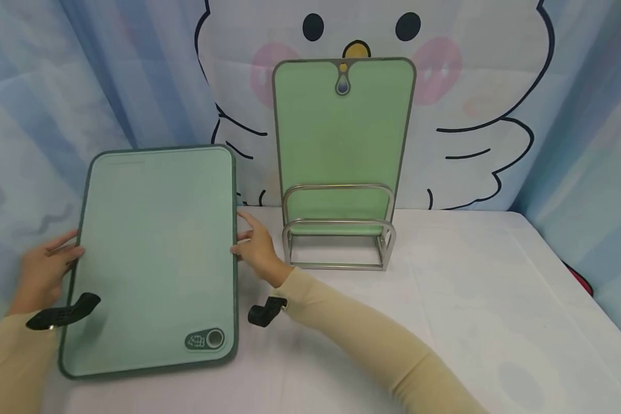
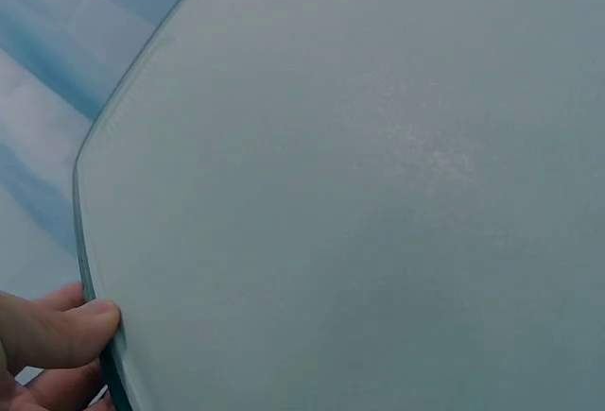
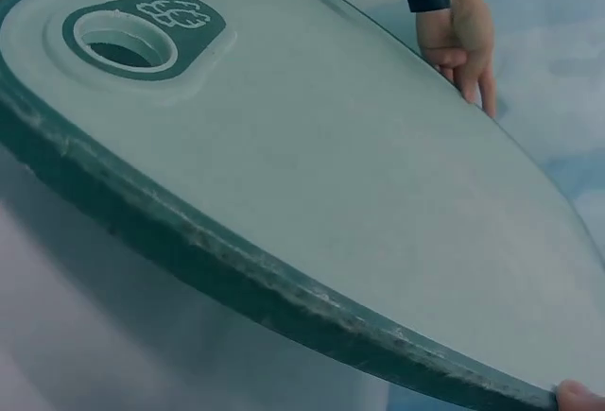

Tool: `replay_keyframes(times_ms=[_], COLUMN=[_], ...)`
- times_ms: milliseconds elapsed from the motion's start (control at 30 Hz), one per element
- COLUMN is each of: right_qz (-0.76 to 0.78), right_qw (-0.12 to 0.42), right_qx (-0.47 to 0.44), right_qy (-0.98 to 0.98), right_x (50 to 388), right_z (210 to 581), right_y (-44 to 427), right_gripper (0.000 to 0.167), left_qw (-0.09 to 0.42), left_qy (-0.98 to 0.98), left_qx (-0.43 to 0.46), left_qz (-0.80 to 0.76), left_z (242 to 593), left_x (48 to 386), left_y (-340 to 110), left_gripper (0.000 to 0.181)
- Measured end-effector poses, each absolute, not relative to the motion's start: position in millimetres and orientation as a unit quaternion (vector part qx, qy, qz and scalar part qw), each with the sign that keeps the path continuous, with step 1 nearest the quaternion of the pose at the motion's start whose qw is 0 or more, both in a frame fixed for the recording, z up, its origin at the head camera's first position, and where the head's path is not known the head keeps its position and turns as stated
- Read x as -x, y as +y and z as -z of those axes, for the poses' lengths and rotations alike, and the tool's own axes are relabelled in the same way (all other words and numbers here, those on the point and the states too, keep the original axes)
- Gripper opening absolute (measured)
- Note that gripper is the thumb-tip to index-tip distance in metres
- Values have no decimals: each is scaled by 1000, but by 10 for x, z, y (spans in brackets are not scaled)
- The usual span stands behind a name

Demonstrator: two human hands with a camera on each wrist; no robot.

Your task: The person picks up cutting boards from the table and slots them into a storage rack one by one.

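A large pale green cutting board (image 1: 155,230) with a dark green rim tilts up at the left in the head view. Its hanging hole (image 3: 123,47) sits in a dark printed patch at the lower right corner. My left hand (image 1: 46,270) grips the board's left edge, the thumb (image 2: 85,331) on the front face and the other fingers partly hidden behind. On the opposite edge my right hand (image 1: 261,247) pinches the rim; only a fingertip (image 3: 577,400) of it shows in the right wrist view.
Right of the held board, a metal wire rack (image 1: 338,267) stands on the white table (image 1: 471,299). A second green board (image 1: 341,144) stands upright in it. Behind hangs a printed curtain (image 1: 486,75); another curtain (image 1: 590,172) borders the table's right side.
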State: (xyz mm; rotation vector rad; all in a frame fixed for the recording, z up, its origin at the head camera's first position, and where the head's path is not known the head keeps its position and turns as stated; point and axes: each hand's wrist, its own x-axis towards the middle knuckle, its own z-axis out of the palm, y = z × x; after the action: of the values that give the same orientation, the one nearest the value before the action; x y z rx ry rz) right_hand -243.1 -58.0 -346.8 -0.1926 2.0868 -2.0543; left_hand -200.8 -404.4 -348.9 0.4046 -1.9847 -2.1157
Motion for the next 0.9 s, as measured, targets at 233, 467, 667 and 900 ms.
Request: replay_keyframes(times_ms=[233,467,667,900], right_qz=[684,658,648,638], right_qw=[75,42,19,4], right_qx=[101,138,172,190], right_qy=[718,739,742,746], right_x=[2523,2590,2664,2743], right_z=[3298,3178,3071,2983], right_y=[-566,-510,-446,-381], right_gripper=[76,58,52,49], left_qw=[214,305,343,395], left_qy=[-642,-587,-546,-487], left_qx=[-125,-109,-40,-19], left_qz=[725,742,763,779], left_z=[3653,3907,3848,3189], left_x=[2239,2530,2501,2071], left_y=[-4270,-4607,-4507,-3661], left_gripper=[55,56,57,55])
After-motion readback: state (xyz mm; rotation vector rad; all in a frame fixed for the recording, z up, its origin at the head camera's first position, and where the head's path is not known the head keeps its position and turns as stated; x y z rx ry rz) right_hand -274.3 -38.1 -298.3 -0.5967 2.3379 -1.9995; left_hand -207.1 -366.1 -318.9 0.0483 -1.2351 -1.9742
